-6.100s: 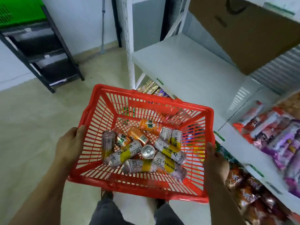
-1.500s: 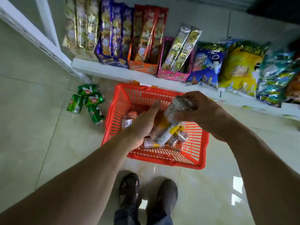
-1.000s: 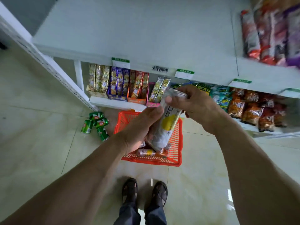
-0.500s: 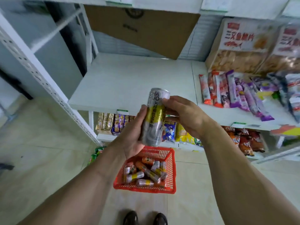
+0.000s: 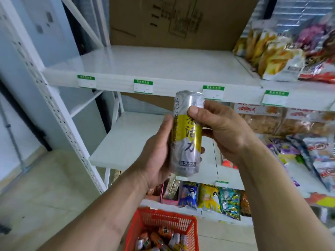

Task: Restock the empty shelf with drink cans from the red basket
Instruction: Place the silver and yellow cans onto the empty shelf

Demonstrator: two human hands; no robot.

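A tall silver and yellow drink can (image 5: 187,134) stands upright in front of me, held by both hands. My left hand (image 5: 156,153) wraps its lower part from the left. My right hand (image 5: 220,131) grips its upper part, thumb on the front. Behind the can is the bare white shelf (image 5: 154,66) at upper level, and a second bare white shelf (image 5: 125,140) lies below it. The red basket (image 5: 192,225) sits on the floor at the bottom edge, holding several orange and silver cans (image 5: 163,238).
A cardboard box (image 5: 172,20) stands at the back of the upper shelf. Snack bags (image 5: 282,51) fill the right side of that shelf, and more packets (image 5: 311,153) lie on the right lower shelves. A white perforated upright (image 5: 59,113) bounds the left. Snack packets (image 5: 210,200) line the bottom shelf.
The view has tilted up since half a second ago; the can is lifted higher, now level with the upper bare shelf's edge, and the basket has dropped to the frame's bottom.
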